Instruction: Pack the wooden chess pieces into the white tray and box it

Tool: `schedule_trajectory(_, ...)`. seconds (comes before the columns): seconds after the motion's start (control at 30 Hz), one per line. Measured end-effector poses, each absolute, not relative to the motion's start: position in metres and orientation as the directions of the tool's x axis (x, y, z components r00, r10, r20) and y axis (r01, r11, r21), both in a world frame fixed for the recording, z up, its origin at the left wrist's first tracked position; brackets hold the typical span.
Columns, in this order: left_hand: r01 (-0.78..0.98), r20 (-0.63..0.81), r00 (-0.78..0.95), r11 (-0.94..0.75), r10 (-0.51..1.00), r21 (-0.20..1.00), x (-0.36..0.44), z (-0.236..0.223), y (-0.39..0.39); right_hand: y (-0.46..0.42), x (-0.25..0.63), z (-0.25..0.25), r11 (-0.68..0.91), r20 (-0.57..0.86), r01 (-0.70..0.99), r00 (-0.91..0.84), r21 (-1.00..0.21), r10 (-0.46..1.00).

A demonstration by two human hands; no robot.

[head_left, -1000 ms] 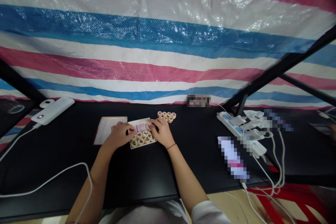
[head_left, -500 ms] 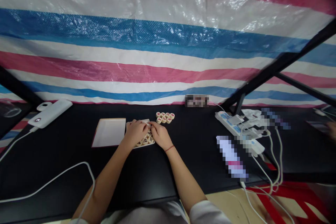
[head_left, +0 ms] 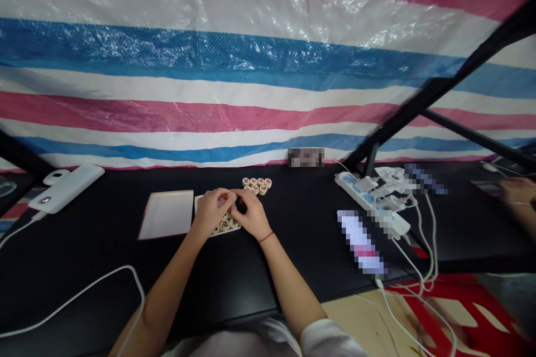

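Over an open white box [head_left: 226, 232], the fingertips of my two hands meet near its far right corner. My left hand [head_left: 209, 211] is closed in a pinch, and a pale round Chinese chess piece [head_left: 231, 196] shows at its fingertips. From the other side, my right hand [head_left: 252, 214] curls its forefinger and thumb towards the same piece. Black-lettered chess pieces [head_left: 225, 225] lie in the near part of the box; my hands hide much of the rest. Just beyond my right hand, several red-lettered chess pieces [head_left: 260, 182] stand grouped on the black table [head_left: 234, 284].
Left of the box lies its lid [head_left: 165, 216], pale inside up. A white device [head_left: 69, 187] with a cable is farther left. To the right are a phone [head_left: 362, 242], a power strip [head_left: 360, 192] with plugs and cables, and another person's hand [head_left: 517, 191].
My left hand moved right from the box's left side, passed over the pieces, and now pinches beside my right hand. My right hand has risen slightly off the box's edge. The view shifted rightward.
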State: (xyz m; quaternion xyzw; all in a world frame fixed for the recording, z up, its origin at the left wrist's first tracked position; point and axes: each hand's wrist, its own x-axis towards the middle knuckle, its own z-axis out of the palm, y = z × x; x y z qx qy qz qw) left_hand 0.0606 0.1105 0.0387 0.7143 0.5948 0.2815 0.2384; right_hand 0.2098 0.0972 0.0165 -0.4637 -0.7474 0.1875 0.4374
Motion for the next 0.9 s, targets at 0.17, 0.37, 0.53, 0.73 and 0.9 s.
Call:
schedule_trajectory(0.17,0.674,0.1,0.161,-0.184,0.982,0.715,0.059,0.043,0.107,0.1,0.23,0.022,0.454,0.543,0.6,-0.038,-0.658,0.839)
schedule_trajectory(0.37,0.912,0.055,0.144,-0.154,0.988,0.381,0.055,0.035,0.111,0.111,0.298,0.001,-0.011,0.425,0.733,0.406,-0.68,0.809)
schedule_trajectory(0.53,0.942,-0.004,0.18,-0.171,0.984,0.287,0.062,0.035,0.111,0.118,0.311,-0.02,-0.063,0.303,0.807,0.292,-0.587,0.907)
schedule_trajectory(0.73,0.939,-0.043,0.167,-0.146,0.985,0.311,0.068,0.036,0.112,0.117,0.296,-0.013,-0.048,0.305,0.773,0.305,-0.632,0.902)
schedule_trajectory(0.9,0.92,-0.021,0.174,-0.155,0.984,0.361,0.067,0.033,0.111,0.114,0.275,-0.002,0.104,0.374,0.711,0.235,-0.695,0.897)
